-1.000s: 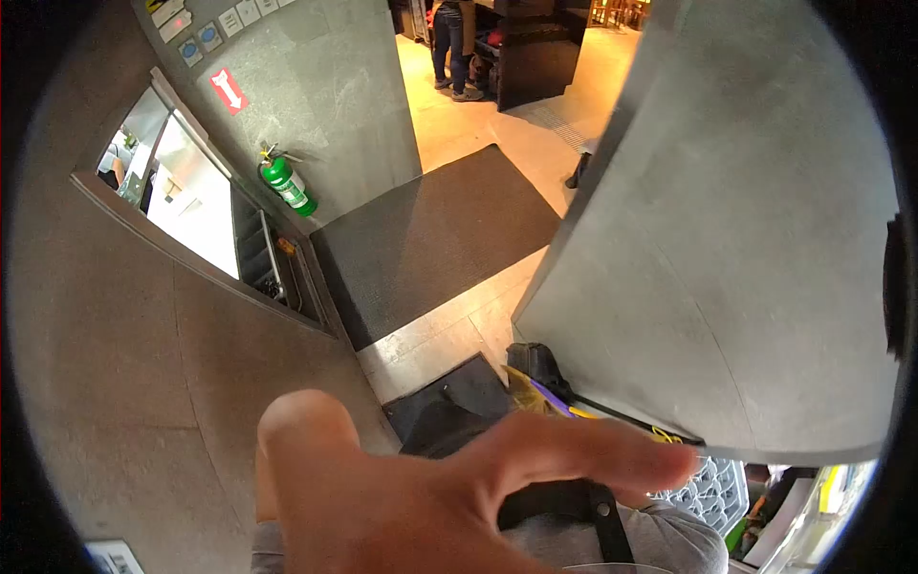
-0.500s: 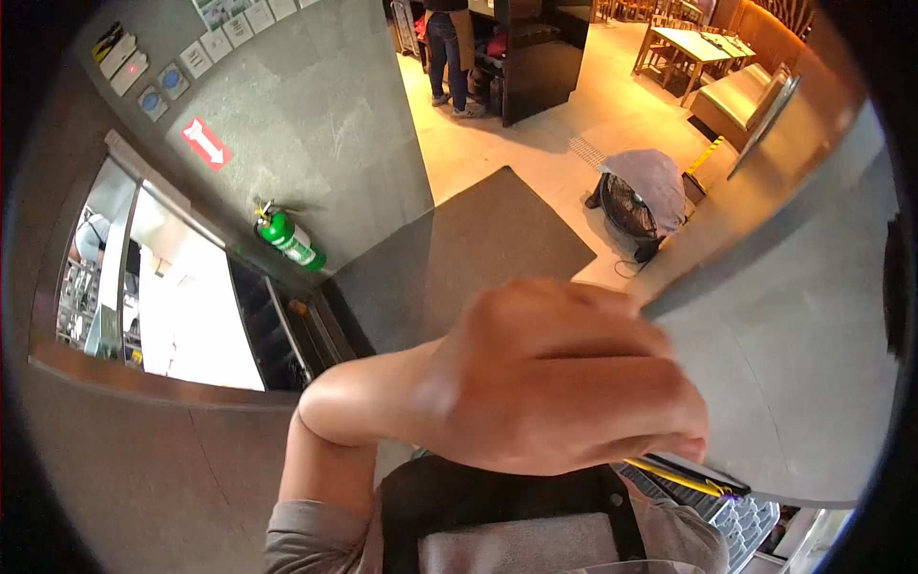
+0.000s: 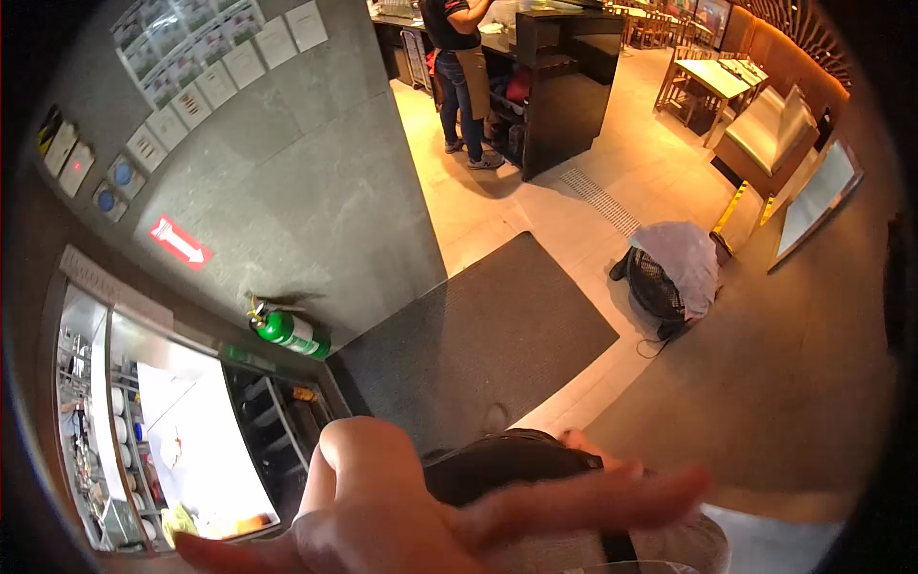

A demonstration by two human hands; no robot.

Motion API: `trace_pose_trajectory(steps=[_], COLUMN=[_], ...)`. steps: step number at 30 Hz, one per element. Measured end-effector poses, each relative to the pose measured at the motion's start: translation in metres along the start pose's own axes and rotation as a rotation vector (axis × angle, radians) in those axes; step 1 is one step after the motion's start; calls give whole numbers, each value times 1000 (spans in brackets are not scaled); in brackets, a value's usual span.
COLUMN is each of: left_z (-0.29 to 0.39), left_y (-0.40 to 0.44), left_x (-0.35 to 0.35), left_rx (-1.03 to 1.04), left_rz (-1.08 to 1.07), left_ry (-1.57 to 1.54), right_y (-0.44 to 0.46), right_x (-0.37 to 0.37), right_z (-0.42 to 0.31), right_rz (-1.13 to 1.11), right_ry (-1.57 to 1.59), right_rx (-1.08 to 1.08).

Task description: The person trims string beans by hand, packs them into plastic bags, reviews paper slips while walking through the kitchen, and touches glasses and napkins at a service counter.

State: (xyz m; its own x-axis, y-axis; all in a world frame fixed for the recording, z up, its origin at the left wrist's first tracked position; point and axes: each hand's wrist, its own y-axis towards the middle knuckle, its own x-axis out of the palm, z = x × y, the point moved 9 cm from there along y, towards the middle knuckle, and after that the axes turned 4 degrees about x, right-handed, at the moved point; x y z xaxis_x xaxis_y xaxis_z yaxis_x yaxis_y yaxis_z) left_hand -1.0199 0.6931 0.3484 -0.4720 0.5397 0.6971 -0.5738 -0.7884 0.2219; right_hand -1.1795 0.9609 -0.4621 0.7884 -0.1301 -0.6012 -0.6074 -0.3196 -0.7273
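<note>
My left hand (image 3: 402, 531) is close below the camera, blurred and partly cut off by the bottom edge. Its fingers are spread, one stretching right and another toward the left, with nothing visible in them. The bent arm shows just above it. Behind the hand is the black apron (image 3: 497, 464) over my grey top. A small patch of skin beside the apron's right side appears to be part of my right hand (image 3: 591, 449); its fingers are mostly hidden.
A dark mat (image 3: 478, 335) lies ahead. A floor fan (image 3: 655, 287) draped with grey cloth (image 3: 684, 258) stands right of it. At left are a green extinguisher (image 3: 287, 330) and a bright pass-through window (image 3: 191, 421). A person (image 3: 464, 86) stands by a black counter (image 3: 569, 96).
My left hand has dropped lower and gone from closed to spread fingers. The view has tilted up, and the trays at lower right have left the picture.
</note>
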Motion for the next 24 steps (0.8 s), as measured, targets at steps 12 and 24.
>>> trace_pose_trajectory(steps=[12, 24], left_z=[-117, -213], left_y=[223, 482], left_x=[53, 56], left_rx=[164, 258], left_rz=[-354, -398], left_ry=[-196, 231], right_y=[145, 231], right_x=[-177, -270], right_z=[-98, -22], right_rz=[143, 9], right_ry=[280, 180], right_rx=[-77, 495])
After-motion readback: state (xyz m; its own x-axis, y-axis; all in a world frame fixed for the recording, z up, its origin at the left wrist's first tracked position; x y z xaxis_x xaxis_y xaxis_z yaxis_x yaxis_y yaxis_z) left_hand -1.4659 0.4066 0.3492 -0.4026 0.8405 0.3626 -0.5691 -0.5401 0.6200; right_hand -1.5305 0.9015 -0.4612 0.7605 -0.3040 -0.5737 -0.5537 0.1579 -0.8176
